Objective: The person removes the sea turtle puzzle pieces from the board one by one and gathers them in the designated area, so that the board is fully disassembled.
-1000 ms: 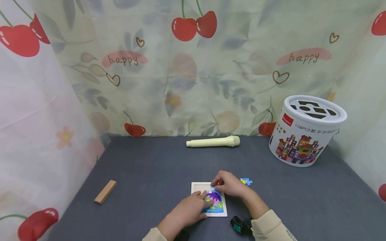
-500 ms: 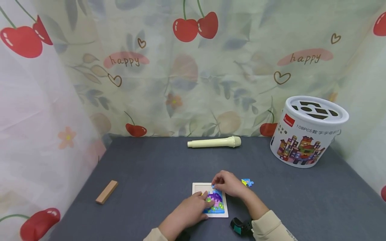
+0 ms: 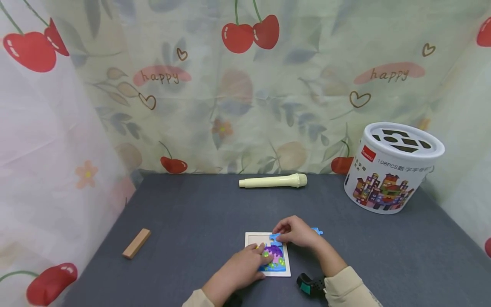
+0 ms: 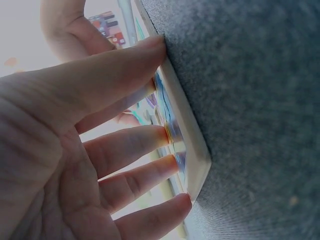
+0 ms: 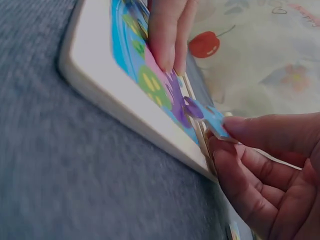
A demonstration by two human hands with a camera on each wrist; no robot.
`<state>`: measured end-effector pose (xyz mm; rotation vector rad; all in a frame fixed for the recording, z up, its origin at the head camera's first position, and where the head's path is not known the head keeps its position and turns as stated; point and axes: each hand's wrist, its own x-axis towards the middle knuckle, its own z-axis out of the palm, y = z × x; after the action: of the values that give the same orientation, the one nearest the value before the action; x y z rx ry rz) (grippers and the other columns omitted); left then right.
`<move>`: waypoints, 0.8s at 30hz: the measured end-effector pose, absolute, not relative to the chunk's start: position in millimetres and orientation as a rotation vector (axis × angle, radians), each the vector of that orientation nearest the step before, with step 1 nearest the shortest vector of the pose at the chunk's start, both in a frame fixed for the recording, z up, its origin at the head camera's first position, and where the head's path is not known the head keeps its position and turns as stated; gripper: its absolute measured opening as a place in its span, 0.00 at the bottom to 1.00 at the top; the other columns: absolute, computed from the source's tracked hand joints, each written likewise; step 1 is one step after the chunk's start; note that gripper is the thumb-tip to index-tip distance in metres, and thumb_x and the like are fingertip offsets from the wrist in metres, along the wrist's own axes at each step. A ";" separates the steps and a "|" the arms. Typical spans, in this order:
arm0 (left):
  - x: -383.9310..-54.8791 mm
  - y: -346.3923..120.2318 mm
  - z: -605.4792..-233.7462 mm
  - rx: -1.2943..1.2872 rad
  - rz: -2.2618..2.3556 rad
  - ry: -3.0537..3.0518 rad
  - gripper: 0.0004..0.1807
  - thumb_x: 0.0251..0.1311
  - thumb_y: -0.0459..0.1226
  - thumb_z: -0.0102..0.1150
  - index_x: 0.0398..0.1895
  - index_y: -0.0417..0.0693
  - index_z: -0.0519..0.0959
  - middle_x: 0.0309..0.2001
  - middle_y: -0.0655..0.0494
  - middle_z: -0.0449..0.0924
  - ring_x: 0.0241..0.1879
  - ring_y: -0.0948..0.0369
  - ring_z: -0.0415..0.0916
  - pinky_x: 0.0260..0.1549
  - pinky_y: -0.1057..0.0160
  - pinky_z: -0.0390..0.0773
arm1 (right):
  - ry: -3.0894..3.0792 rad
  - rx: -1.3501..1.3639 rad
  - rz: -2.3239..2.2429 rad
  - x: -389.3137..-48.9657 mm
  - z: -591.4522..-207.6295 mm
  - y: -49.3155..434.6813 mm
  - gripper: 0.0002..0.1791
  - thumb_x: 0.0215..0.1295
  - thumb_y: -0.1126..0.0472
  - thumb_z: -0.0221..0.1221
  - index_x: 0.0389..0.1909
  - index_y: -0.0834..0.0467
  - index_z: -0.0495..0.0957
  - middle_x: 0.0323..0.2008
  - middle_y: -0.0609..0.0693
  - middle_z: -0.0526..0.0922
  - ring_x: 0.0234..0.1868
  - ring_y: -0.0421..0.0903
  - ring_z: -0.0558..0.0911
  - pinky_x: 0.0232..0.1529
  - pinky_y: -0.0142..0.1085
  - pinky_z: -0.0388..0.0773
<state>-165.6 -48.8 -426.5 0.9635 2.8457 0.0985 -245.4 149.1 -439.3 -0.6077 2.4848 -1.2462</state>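
Note:
A jigsaw puzzle in a pale wooden tray (image 3: 287, 267) lies on the table, with purple, pink, green and blue pieces in its lower part. My left hand (image 3: 244, 265) rests over the tray's left side. Its fingers reach fairly straight onto the pieces, while the thumb (image 4: 125, 67) touches the tray's edge in the left wrist view. Between thumb and fingers my right hand (image 3: 301, 232) pinches a blue puzzle piece (image 5: 216, 121) with a purple tab. That piece is tilted above the tray's upper right part. Another puzzle piece (image 3: 317, 230) is partly hidden behind the right hand.
A cream toy microphone (image 3: 272, 181) lies at the table's back edge. The white block bucket (image 3: 389, 170) stands at the back right, and a wooden block (image 3: 136, 243) lies at the left. A black device (image 3: 310, 285) is beside the right sleeve.
My right hand has moved slightly right and up with the blue puzzle piece, which now shows more. It covers more of the loose piece behind. The left hand stays on the puzzle.

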 end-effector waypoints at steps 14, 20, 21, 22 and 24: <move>-165.2 -50.3 -428.8 0.985 0.097 2.871 0.24 0.53 0.46 0.64 0.56 0.65 0.76 0.62 0.50 0.72 0.59 0.53 0.70 0.53 0.61 0.74 | 2.402 -0.500 -1.355 -247.4 -432.6 200.7 0.12 0.61 0.64 0.59 0.41 0.69 0.79 0.29 0.52 0.81 0.29 0.41 0.78 0.32 0.35 0.79; -164.2 -50.4 -427.7 0.980 0.092 2.874 0.25 0.52 0.46 0.65 0.57 0.65 0.76 0.62 0.50 0.72 0.59 0.53 0.70 0.53 0.61 0.74 | 2.402 -0.428 -1.381 -244.7 -429.5 226.6 0.15 0.61 0.62 0.59 0.43 0.69 0.78 0.31 0.53 0.80 0.31 0.43 0.77 0.34 0.34 0.79; -163.9 -50.4 -427.3 0.981 0.092 2.873 0.25 0.52 0.46 0.65 0.57 0.65 0.76 0.62 0.50 0.72 0.59 0.54 0.71 0.53 0.61 0.74 | 2.401 -0.422 -1.382 -244.2 -429.3 230.8 0.15 0.62 0.62 0.59 0.44 0.69 0.78 0.32 0.53 0.80 0.31 0.43 0.77 0.34 0.34 0.79; -163.7 -50.4 -427.0 0.981 0.092 2.872 0.25 0.52 0.46 0.65 0.57 0.65 0.76 0.62 0.50 0.72 0.59 0.54 0.71 0.53 0.61 0.74 | 2.403 -0.419 -1.381 -243.7 -429.1 235.0 0.15 0.62 0.62 0.59 0.44 0.69 0.78 0.32 0.53 0.80 0.31 0.43 0.77 0.34 0.35 0.79; -163.2 -50.3 -426.6 0.978 0.094 2.870 0.25 0.53 0.46 0.64 0.57 0.65 0.76 0.62 0.51 0.72 0.59 0.54 0.71 0.52 0.61 0.75 | 2.402 -0.425 -1.378 -243.6 -428.6 242.9 0.16 0.62 0.62 0.59 0.44 0.70 0.77 0.32 0.54 0.80 0.31 0.42 0.77 0.34 0.35 0.79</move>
<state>-163.2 -50.3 -426.6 0.9777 2.8702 0.0942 -243.6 242.9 -428.6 -0.4247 2.4016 -1.3777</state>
